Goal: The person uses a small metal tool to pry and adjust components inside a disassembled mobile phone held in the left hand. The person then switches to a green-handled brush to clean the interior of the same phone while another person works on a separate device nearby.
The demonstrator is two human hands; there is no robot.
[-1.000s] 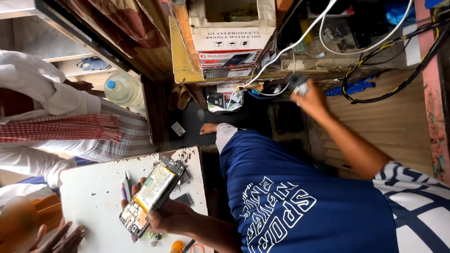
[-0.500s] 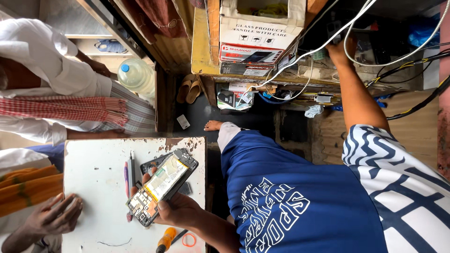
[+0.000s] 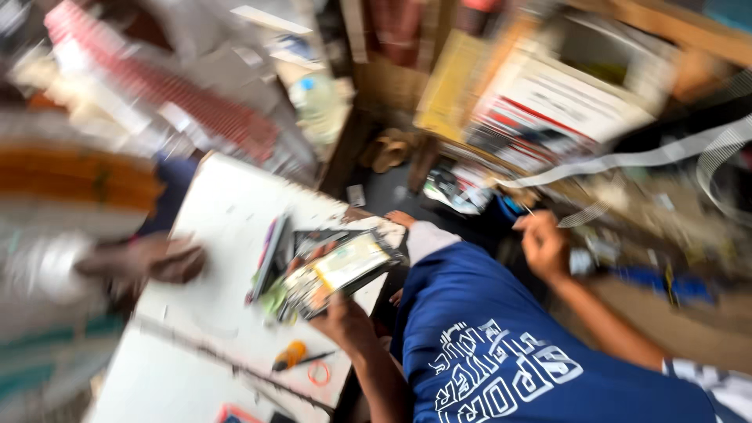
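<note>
My left hand (image 3: 341, 317) grips an opened phone (image 3: 337, 270) with its insides and a pale battery showing, held just above the right edge of a white table (image 3: 211, 211). My right hand (image 3: 544, 247) hangs to the right of my blue-shorted knee (image 3: 470, 313), in front of a cluttered shelf. Its fingers are pinched on a small thin object (image 3: 526, 210) that the blur keeps me from identifying. A dark flat part (image 3: 313, 239) lies under the phone on the table.
Another person's hand (image 3: 168, 262) rests on the table's left side. Pens (image 3: 270, 254), an orange-handled screwdriver (image 3: 290, 356) and an orange ring (image 3: 319, 374) lie on the table. Beyond are a water bottle (image 3: 317, 102), sandals (image 3: 388, 153), a cardboard box (image 3: 548, 94) and white cables (image 3: 627, 160).
My right hand has come down from the high shelf to beside my knee. The view has swung and blurred. My left hand still holds the phone over the table.
</note>
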